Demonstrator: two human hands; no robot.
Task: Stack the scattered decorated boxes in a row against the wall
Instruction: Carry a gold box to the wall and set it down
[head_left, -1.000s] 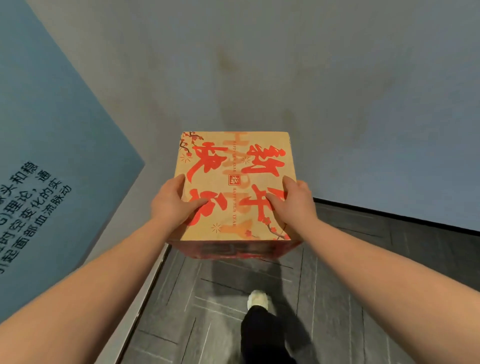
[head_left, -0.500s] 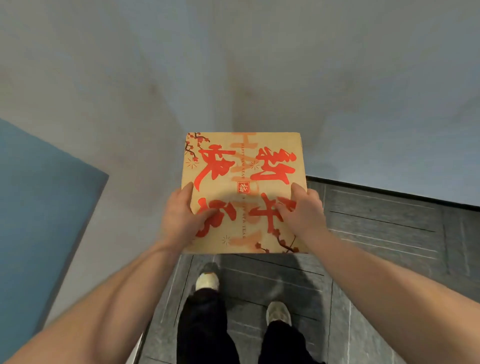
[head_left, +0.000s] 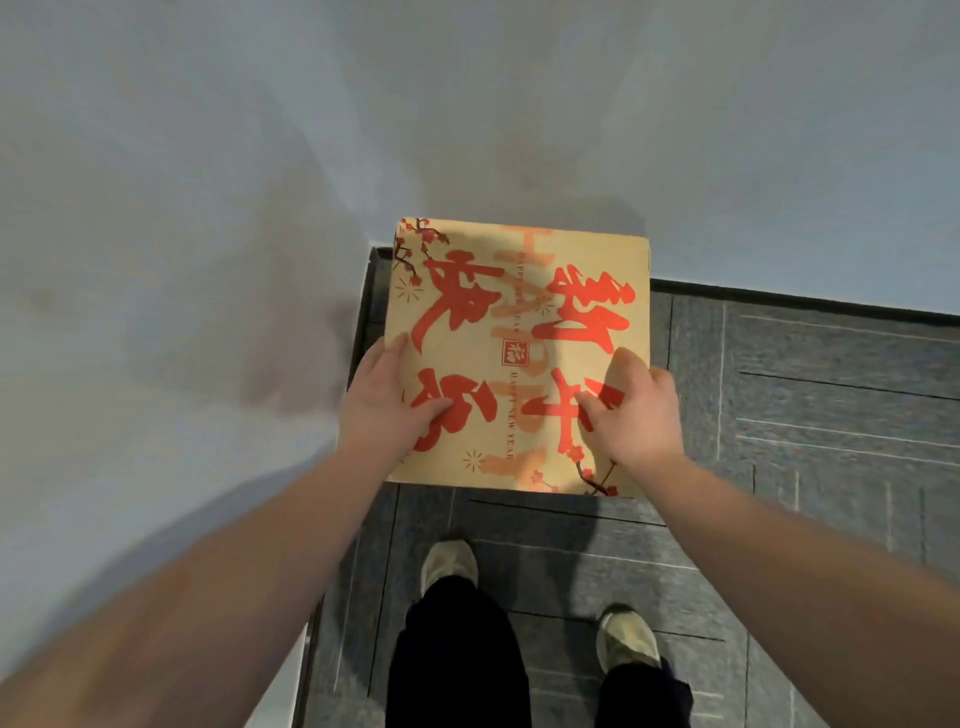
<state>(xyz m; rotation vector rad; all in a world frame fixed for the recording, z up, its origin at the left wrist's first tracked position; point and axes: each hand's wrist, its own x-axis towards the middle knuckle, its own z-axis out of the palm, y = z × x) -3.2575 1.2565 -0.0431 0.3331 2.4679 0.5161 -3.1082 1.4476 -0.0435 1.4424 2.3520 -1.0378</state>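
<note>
Pale grey walls (head_left: 208, 208) meet in a corner at the top of the view, and a dark grey tiled floor (head_left: 805, 415) with thin light lines lies below them. A flat, square, tan cardboard box with big red writing and small red flowers (head_left: 519, 332) is held up in front of the person, near that corner. Its printed top faces the camera. The far edge of the box sits over the spot where the walls meet the floor, but you cannot tell if it touches the wall. The left hand (head_left: 384, 410) grips the left side of the box, with the thumb lying on the printed top and the fingers out of sight under the edge. The right hand (head_left: 636, 410) grips the right side the same way, thumb on top, fingers curled round the edge. Both bare arms reach out from the bottom corners of the view. Under the box, two light shoes (head_left: 449, 564) stand on the floor, and black trousers (head_left: 452, 660) cover the legs above them. A soft shadow falls on the left wall beside the box.
</note>
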